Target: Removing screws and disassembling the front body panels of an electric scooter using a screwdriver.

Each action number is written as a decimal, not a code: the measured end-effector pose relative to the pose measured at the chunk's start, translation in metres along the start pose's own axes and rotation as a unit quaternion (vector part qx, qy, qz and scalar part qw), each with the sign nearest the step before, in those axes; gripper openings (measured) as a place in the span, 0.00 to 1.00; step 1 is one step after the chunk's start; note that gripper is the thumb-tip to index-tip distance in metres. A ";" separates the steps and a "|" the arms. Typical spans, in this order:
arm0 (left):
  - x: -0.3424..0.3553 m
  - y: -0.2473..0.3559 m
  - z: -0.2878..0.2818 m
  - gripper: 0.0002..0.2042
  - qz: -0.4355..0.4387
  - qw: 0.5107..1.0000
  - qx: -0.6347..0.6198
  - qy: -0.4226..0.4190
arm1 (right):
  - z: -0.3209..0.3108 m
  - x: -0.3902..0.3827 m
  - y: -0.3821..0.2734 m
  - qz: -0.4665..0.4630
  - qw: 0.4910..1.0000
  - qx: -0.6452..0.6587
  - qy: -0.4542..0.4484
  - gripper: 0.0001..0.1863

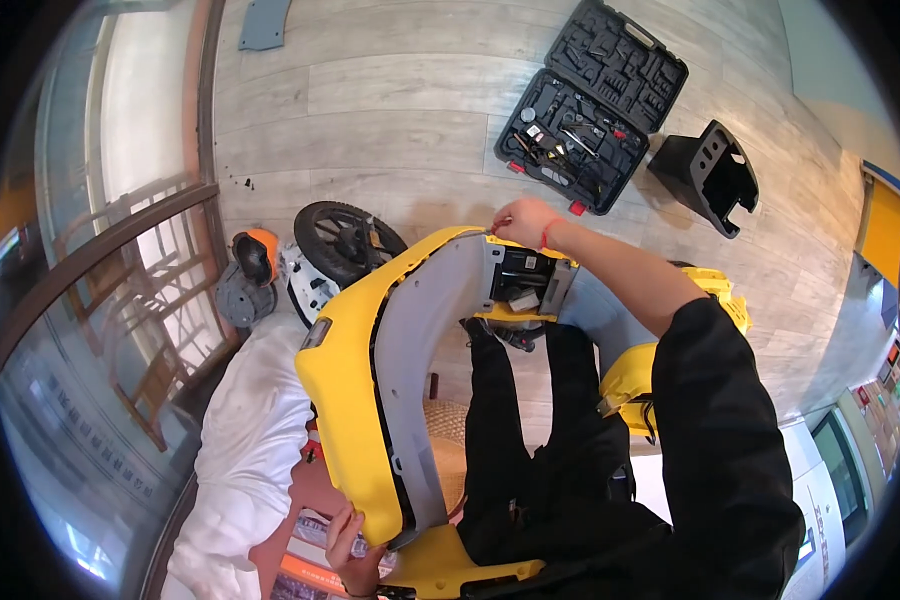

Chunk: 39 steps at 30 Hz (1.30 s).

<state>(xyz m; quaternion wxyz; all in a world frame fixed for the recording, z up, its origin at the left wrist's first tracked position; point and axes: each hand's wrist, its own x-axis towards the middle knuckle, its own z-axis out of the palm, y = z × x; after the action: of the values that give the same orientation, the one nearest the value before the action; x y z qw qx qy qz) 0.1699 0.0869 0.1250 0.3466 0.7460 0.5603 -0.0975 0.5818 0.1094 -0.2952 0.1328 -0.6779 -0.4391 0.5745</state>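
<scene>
A curved yellow scooter body panel (349, 420) with a grey inner face (425, 330) stands before me. My right hand (525, 224) is at its far upper end beside an open compartment (518, 278), fingertips pinched at the edge; anything between them is hidden. My left hand (355, 548) grips the panel's lower outer edge, fingers partly visible. A black tyred wheel (325, 225) lies beyond the panel, and another yellow body part (625, 395) is to the right of my black-trousered legs.
An open black toolbox (610, 150) and a black plastic housing (705, 180) lie on the wooden floor (370, 100). A grey plate (263, 20) lies farther off. An orange-and-grey object (255, 255), white crumpled cloth (240, 440) and a glass partition (110, 300) are on the left.
</scene>
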 end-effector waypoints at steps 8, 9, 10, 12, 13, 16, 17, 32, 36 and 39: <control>0.000 0.002 0.000 0.21 0.017 1.000 -0.007 0.004 | 0.041 -0.031 0.033 0.103 0.951 0.287 0.058 0.15; 0.000 0.003 0.000 0.21 0.017 1.000 -0.006 0.003 | 0.043 -0.032 0.038 0.103 0.950 0.288 0.058 0.15; 0.000 0.004 0.000 0.22 0.011 1.000 -0.012 0.004 | 0.044 -0.033 0.043 0.147 0.925 0.349 0.022 0.15; 0.001 0.006 0.000 0.22 0.005 1.000 -0.018 0.004 | 0.044 -0.033 0.052 0.189 0.893 0.408 -0.013 0.16; 0.001 0.006 0.000 0.22 0.003 1.000 -0.015 -0.002 | 0.042 -0.032 0.056 0.191 0.897 0.398 -0.021 0.16; 0.002 0.008 0.004 0.25 -0.028 0.999 -0.026 -0.003 | 0.037 -0.031 0.049 0.130 0.946 0.298 -0.001 0.16; 0.003 0.008 0.005 0.27 -0.057 0.998 -0.041 0.002 | 0.034 -0.030 0.045 0.065 0.977 0.203 0.029 0.15; 0.000 0.009 0.006 0.25 -0.062 0.998 -0.029 0.013 | 0.029 -0.029 0.025 -0.259 0.933 -0.239 0.076 0.14; -0.010 0.005 0.003 0.24 -0.082 0.996 -0.035 0.006 | 0.042 -0.018 0.011 -0.140 0.974 -0.165 0.071 0.12; -0.001 0.004 0.002 0.23 -0.043 0.999 -0.024 -0.011 | 0.009 0.004 -0.001 -0.064 0.992 -0.105 0.005 0.14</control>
<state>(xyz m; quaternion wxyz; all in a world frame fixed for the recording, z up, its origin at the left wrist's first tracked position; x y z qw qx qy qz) 0.1739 0.0843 0.1258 0.3658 0.7115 0.5902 -0.1075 0.5731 0.1095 -0.3000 0.0992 -0.6615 -0.5387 0.5122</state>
